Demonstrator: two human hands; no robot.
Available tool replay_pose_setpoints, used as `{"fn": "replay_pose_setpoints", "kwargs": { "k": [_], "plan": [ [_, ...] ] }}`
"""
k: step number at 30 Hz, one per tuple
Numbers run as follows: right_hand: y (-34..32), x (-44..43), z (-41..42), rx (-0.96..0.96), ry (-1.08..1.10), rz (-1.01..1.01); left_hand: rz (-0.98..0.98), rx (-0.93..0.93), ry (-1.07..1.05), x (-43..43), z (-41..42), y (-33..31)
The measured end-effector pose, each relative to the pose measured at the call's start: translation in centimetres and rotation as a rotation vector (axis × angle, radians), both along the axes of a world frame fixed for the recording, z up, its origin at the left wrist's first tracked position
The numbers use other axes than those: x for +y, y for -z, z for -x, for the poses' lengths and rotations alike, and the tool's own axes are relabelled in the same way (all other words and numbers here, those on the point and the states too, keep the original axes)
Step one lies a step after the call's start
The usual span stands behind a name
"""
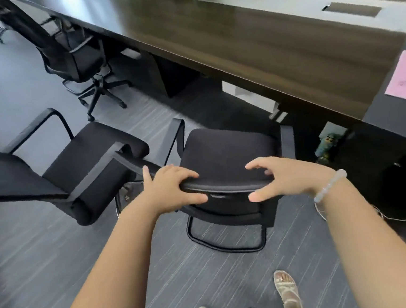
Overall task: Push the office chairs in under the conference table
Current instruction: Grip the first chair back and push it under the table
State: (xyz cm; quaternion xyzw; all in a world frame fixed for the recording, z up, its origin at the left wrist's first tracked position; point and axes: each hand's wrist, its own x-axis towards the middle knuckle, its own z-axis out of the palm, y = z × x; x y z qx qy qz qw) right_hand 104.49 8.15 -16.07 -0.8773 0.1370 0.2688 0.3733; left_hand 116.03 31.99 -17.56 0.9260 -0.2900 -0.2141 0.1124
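Observation:
A black sled-base office chair (226, 151) stands in front of me, its seat facing the dark wood conference table (249, 44), with a gap of floor between them. My left hand (173, 186) grips the left end of its backrest top; my right hand (287, 178) holds the right end, fingers over the edge. A second black armchair (75, 170) stands to the left, turned sideways and touching the first chair's armrest. A black swivel chair (75, 57) sits tucked at the table farther left.
A pink sheet (404, 77) lies on a dark side desk at right. Cables (399, 217) trail on the floor to the right. A small figurine (326, 145) stands under the table's end. Grey carpet (35, 266) spreads to the left and behind.

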Motion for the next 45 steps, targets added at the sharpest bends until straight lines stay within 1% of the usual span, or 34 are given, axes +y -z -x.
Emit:
{"fn": "replay_pose_setpoints", "kwargs": {
  "k": [1, 2, 4, 5, 7, 9, 12, 15, 20, 23, 28, 33, 36, 42, 45],
  "plan": [
    [0.2, 0.6, 0.1, 0.038, -0.032, 0.051, -0.017, -0.059, 0.064, 0.3, -0.4, 0.5],
    [0.4, 1.2, 0.1, 0.073, -0.069, 0.148, -0.014, -0.136, 0.114, 0.5, -0.8, 1.2],
    [1.2, 2.4, -0.1, 0.105, -0.116, 0.431, 0.014, -0.313, 0.2, 0.9, -1.5, 2.4],
    [1.5, 2.7, -0.2, 0.088, -0.118, 0.556, 0.04, -0.38, 0.23, 1.0, -1.6, 2.9],
    [2.2, 3.0, -0.4, 0.028, -0.079, 0.686, 0.127, -0.463, 0.274, 1.2, -1.7, 3.7],
    [2.8, 3.0, -0.4, -0.008, -0.054, 0.742, 0.202, -0.522, 0.288, 1.3, -1.9, 4.1],
    [3.6, 2.7, -0.5, -0.016, -0.047, 0.789, 0.252, -0.589, 0.305, 1.2, -2.4, 4.3],
    [4.1, 2.6, -1.0, -0.01, -0.038, 0.816, 0.253, -0.603, 0.311, 1.0, -3.1, 4.5],
    [4.4, 1.7, -2.1, 0.013, -0.011, 0.847, 0.179, -0.514, 0.34, -0.8, -5.4, 3.9],
    [4.2, 0.2, -2.7, 0.019, 0.034, 0.839, 0.148, -0.495, 0.383, -2.9, -7.0, 3.8],
    [4.6, -2.7, -3.8, -0.068, 0.104, 0.884, 0.149, -0.494, 0.455, -7.2, -10.3, 3.9],
    [5.5, -5.8, -7.4, -0.039, 0.199, 0.974, 0.118, -0.458, 0.497, -11.8, -14.6, 3.6],
    [5.7, -7.3, -10.0, -0.075, 0.235, 1.001, 0.121, -0.445, 0.507, -14.2, -17.8, 3.4],
    [5.3, -9.7, -14.7, -0.09, 0.276, 0.961, 0.007, -0.401, 0.529, -18.1, -23.6, 2.7],
    [5.1, -11.1, -15.9, -0.057, 0.299, 0.959, 0.001, -0.398, 0.56, -20.0, -25.4, 2.5]
  ]
}}
